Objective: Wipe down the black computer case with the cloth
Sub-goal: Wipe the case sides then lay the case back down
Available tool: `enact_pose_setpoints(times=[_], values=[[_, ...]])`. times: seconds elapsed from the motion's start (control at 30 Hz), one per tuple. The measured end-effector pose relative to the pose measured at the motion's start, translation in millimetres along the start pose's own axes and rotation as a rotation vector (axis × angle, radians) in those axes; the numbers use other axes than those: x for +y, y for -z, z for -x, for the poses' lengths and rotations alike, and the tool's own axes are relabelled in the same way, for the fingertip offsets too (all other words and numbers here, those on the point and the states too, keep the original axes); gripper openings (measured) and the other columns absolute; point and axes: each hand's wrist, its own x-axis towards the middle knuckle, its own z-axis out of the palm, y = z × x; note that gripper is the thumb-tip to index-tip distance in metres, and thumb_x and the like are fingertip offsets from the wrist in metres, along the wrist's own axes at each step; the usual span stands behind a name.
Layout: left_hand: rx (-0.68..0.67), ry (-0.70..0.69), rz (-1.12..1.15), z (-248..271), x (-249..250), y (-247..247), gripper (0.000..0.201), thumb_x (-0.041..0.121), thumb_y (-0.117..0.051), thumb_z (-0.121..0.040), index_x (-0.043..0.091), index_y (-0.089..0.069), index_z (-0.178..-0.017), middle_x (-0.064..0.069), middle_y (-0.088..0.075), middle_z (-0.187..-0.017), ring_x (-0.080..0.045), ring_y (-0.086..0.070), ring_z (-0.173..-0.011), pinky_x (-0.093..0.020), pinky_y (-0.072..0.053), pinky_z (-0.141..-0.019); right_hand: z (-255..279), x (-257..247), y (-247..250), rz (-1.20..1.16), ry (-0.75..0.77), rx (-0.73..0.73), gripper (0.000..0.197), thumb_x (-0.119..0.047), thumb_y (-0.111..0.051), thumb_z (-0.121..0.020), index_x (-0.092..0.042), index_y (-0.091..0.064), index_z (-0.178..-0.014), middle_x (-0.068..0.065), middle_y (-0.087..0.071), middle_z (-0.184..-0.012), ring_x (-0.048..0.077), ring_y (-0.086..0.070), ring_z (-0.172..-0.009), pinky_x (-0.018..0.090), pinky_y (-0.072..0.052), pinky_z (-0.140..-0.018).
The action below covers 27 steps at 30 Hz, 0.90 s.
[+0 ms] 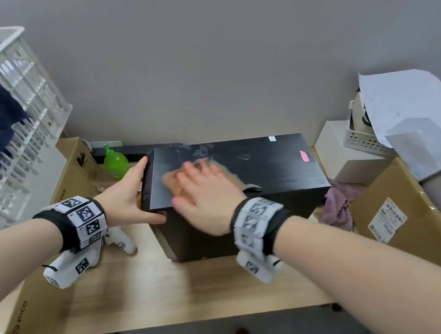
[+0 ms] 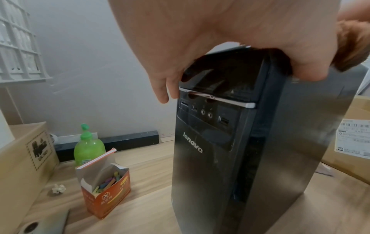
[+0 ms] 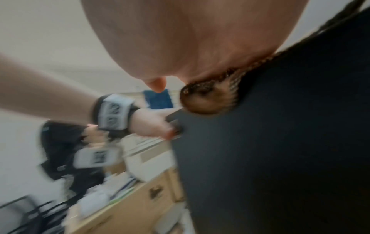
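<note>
black computer case (image 1: 255,168) standing upright, dusty | brown cloth (image 1: 173,179) lying under flat right hand (image 1: 204,195) fingers | left hand (image 1: 130,194) gripping front top edge

matt black case (image 1: 255,168) with glossy plastic front; fuzzy brown cloth (image 1: 176,179); wood-grain table (image 1: 170,294).

Head view looks down on the computer case (image 1: 242,164); both wrist views sit close against it, sharing its top front corner.

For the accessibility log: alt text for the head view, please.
A right hand presses a brown cloth flat on top of a black computer case on a wooden table, while the left hand grips the case's front edge.
</note>
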Motion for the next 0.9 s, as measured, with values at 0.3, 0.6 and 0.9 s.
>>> enact_pose_setpoints(times=[0.3, 0.6, 0.9], values=[[0.024, 0.008, 0.021, -2, -1, 1, 0.158, 0.074, -0.087, -0.037, 0.028, 0.006, -0.156, 0.005, -0.023, -0.160, -0.011, -0.033, -0.144, -0.042, -0.038, -0.115, -20, 113, 28, -0.002, -0.502, -0.056, 0.087, -0.075, -0.009, -0.087, -0.024, -0.004, -0.157, 0.004, 0.008, -0.166, 0.038, 0.008, -0.150, 0.054, 0.000, -0.121], [0.017, -0.053, -0.048, -2, 12, 10, 0.169, 0.088, -0.073, -0.024, 0.010, -0.002, -0.156, 0.011, -0.025, -0.146, -0.006, -0.029, -0.137, -0.032, -0.030, -0.117, -79, -9, 13, -0.025, -0.152, -0.125, 0.074, -0.065, -0.014, -0.096, -0.025, -0.006, -0.158, -0.001, 0.007, -0.166, 0.031, 0.013, -0.151, 0.047, 0.009, -0.121], [-0.037, 0.006, -0.072, 3, 15, 18, 0.158, 0.068, -0.085, -0.038, 0.014, 0.003, -0.157, 0.001, -0.020, -0.161, -0.014, -0.027, -0.145, -0.029, -0.026, -0.118, -55, 67, 28, 0.052, -0.317, -0.120, 0.065, -0.055, -0.019, -0.101, -0.027, -0.005, -0.158, -0.001, 0.004, -0.166, 0.032, 0.003, -0.152, 0.044, 0.001, -0.122]])
